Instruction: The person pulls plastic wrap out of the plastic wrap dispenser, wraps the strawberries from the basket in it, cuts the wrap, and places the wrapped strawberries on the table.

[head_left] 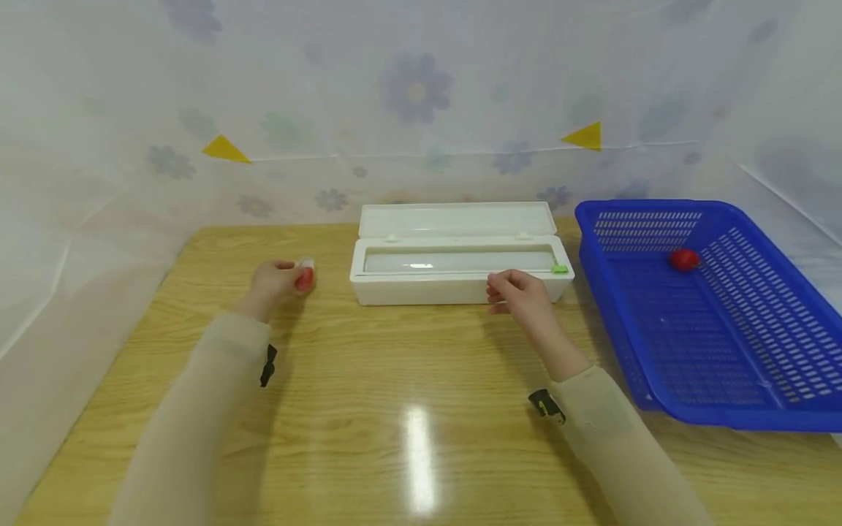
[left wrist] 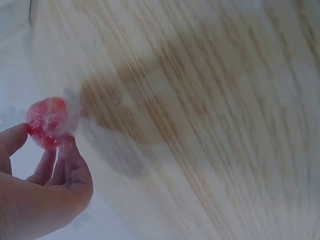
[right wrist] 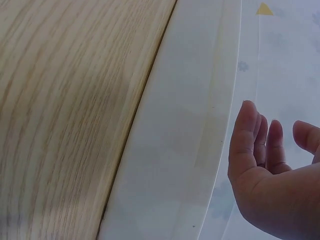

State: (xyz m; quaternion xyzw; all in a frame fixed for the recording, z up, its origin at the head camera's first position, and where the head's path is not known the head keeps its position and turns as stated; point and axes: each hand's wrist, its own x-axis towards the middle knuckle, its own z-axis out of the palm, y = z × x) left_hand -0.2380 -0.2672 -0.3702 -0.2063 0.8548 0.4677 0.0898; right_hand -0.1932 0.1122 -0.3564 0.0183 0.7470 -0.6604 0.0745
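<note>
Near the back left of the table, my left hand (head_left: 268, 285) pinches a small round red object wrapped in clear film (head_left: 305, 279) between thumb and fingers. The left wrist view shows the shiny wrap around this red object (left wrist: 49, 122); its exact kind is hard to make out. A long white cling film dispenser (head_left: 427, 292) stands at the back centre with its lid raised. On its right end sits a green cutter slider (head_left: 560, 269). My right hand (head_left: 526, 299) is at the dispenser's front right, fingers loosely bent and holding nothing; contact with the dispenser is unclear.
A blue plastic basket (head_left: 612, 321) with slotted sides stands on the right. Inside, near its back, lies a red round item (head_left: 685, 259). A flowered sheet (head_left: 421, 124) hangs behind the wooden table (head_left: 368, 409), with two yellow triangles on it.
</note>
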